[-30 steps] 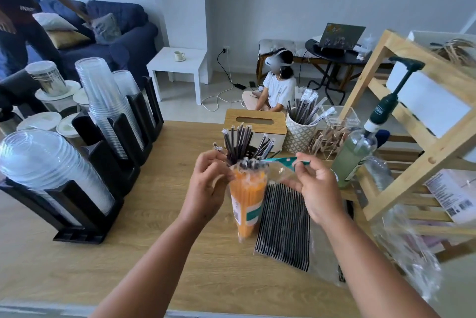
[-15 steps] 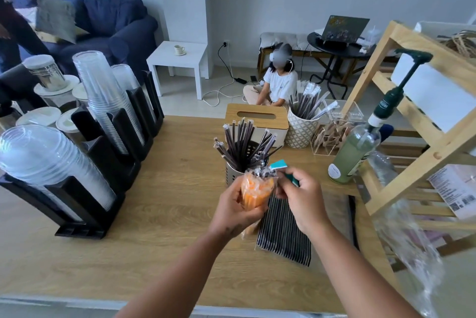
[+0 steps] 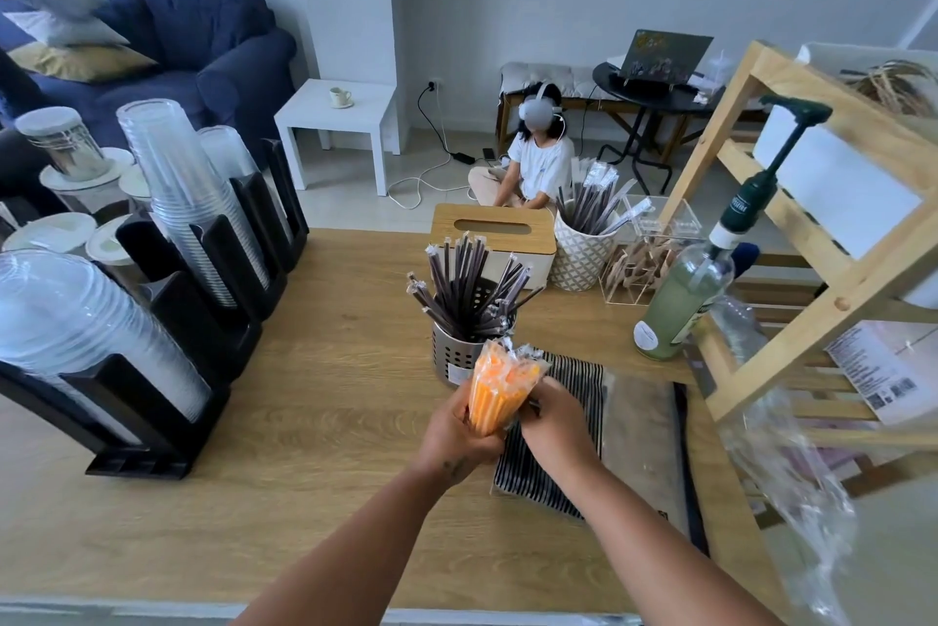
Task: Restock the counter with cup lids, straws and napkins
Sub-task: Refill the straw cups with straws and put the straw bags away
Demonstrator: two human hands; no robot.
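Head view: both hands have come together low over the counter. The left hand is wrapped round the base of the orange straws, holding the wrapped bundle upright and tilted a little to the right. The right hand, which half a second ago pinched a teal tool at the bundle's top, is now pressed against the bundle's right side, fingers curled; the tool is out of sight, so I cannot tell whether it is still held. The bundle's top looks loose and ruffled, likely opened. Just beyond the hands stands the holder of dark straws; under the right hand lies a striped pack. Judged next: drawing the straws out for a holder.
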